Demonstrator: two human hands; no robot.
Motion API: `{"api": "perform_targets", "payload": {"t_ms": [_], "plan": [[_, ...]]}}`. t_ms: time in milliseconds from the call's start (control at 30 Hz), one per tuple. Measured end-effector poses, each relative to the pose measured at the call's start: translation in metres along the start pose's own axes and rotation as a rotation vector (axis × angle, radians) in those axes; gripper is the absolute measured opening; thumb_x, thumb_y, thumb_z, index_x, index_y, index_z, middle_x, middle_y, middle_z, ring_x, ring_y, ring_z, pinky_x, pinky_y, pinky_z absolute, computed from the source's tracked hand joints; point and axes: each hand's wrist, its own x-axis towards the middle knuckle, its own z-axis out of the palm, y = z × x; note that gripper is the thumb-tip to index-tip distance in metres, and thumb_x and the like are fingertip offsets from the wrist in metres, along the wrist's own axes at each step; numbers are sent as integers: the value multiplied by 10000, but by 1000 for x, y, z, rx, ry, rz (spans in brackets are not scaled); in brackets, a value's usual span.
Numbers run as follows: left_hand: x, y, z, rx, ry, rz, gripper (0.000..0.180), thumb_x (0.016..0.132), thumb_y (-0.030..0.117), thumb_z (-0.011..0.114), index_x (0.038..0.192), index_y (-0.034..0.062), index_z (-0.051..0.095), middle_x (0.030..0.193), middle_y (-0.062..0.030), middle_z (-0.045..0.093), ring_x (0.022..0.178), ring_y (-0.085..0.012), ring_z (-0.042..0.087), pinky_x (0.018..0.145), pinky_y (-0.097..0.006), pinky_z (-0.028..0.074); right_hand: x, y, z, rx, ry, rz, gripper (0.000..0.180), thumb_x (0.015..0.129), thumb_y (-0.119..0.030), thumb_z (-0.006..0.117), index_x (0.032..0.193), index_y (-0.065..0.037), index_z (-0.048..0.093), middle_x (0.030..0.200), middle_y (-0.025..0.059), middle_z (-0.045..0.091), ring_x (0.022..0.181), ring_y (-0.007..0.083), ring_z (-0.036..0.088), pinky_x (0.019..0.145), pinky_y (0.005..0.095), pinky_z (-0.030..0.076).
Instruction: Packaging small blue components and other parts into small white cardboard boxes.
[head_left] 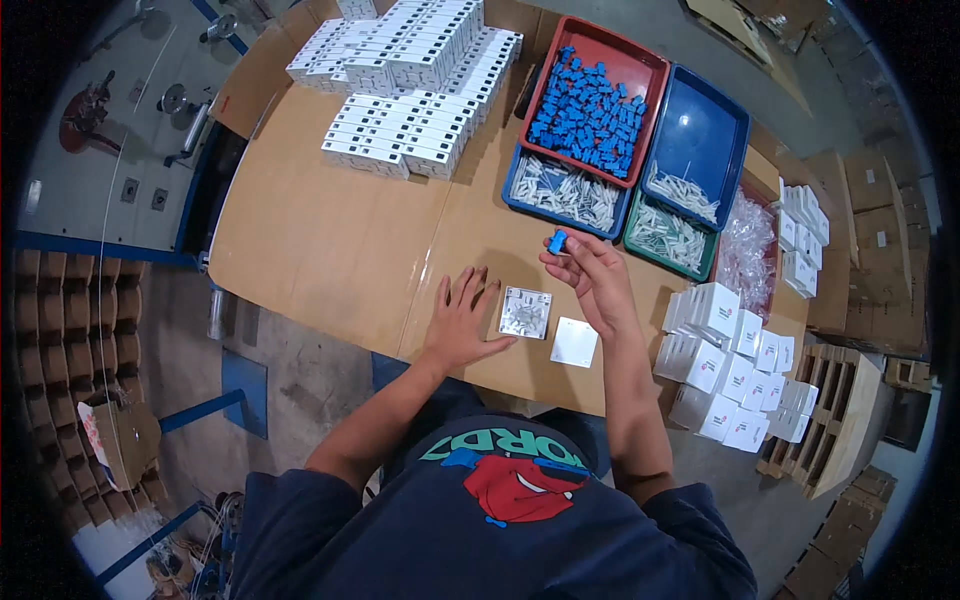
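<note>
My left hand (462, 320) lies flat on the cardboard-covered table (330, 240), fingers spread, its thumb touching the left edge of a white square plate (525, 312) that shows its ribbed underside. My right hand (597, 280) is raised just right of that plate and pinches a small blue plastic part (557, 241) between thumb and fingertips. A second white square plate (574, 342), smooth side up, lies on the table under my right wrist.
A red tray (655, 70) of blue parts stands at the back, with blue trays (715, 130) and a green tray (700, 262) of white pieces beside it. Stacked white boxes (410, 90) fill the back left. More white boxes (725, 360) sit right of my arm, clear bags (748, 245) behind them.
</note>
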Motion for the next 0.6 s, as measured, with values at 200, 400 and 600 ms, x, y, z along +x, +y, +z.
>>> {"api": "perform_targets", "payload": {"t_ms": [200, 400, 600], "plan": [[-8, 4, 0, 13, -23, -10, 996, 828, 758, 606, 1548, 93, 425, 1650, -167, 302, 1562, -321, 206, 1246, -616, 98, -8, 6, 0, 6, -6, 15, 307, 1077, -203, 558, 1286, 13, 621, 1178, 200, 715, 1047, 292, 738, 914, 367, 613], [-5, 0, 4, 19, -17, -7, 1021, 814, 748, 621, 1570, 101, 395, 1659, -178, 282, 1566, -324, 196, 1242, -632, 97, -6, 10, -5, 11, -118, 28, 229, 1061, -163, 583, 1220, -5, 627, 1265, 209, 680, 1096, 273, 715, 973, 368, 583], [-2, -8, 4, -114, 19, -21, 1086, 754, 783, 662, 1576, 128, 390, 1641, -162, 305, 1558, -323, 202, 1242, -626, 95, -8, 41, -25, -231, -106, 47, 286, 1001, -74, 660, 1271, 20, 659, 1300, 150, 666, 1184, 206, 655, 1035, 334, 522]]}}
